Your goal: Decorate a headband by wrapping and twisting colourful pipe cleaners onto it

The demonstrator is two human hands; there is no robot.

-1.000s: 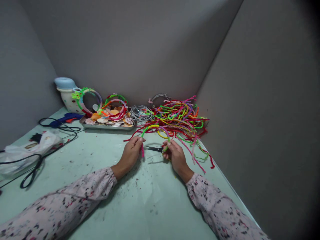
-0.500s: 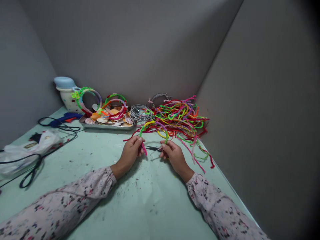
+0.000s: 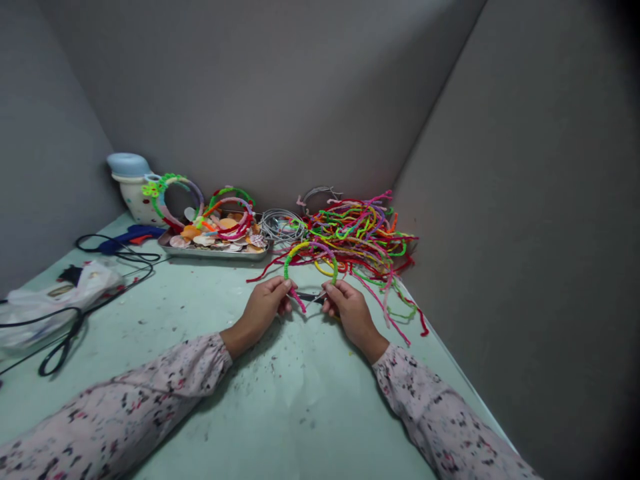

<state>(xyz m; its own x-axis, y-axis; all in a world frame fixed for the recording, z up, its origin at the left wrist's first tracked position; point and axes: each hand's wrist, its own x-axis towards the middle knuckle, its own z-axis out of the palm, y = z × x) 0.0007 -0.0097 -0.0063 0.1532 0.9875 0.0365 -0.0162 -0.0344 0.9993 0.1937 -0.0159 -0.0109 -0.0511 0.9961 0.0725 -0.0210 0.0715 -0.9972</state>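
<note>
Between my two hands is a curved wire hoop (image 3: 311, 245) wrapped in green, yellow, purple and pink pipe cleaner. My left hand (image 3: 267, 303) pinches its left side, with a pink end poking out below the fingers. At the opposite side, my right hand (image 3: 350, 310) pinches the hoop just under the green wrap, where a bare wire end sticks out inward. The hoop's two ends come close together at the bottom. Behind them on the table lie dark-bladed scissors (image 3: 311, 298), their handles mostly hidden by my right hand.
A heap of coloured pipe cleaners (image 3: 360, 230) spreads at the back right beside a coil of grey wire (image 3: 283, 225). A metal tray (image 3: 215, 253) holds shells and finished hoops. Left are a blue glue gun (image 3: 123, 239), a black cable (image 3: 75, 327), a plastic bag (image 3: 95, 287) and a white jar (image 3: 137, 197).
My left hand has moved slightly right, bringing the hoop's pink end closer to the bare wire end. The hoop has narrowed. My right hand stays nearly in place.
</note>
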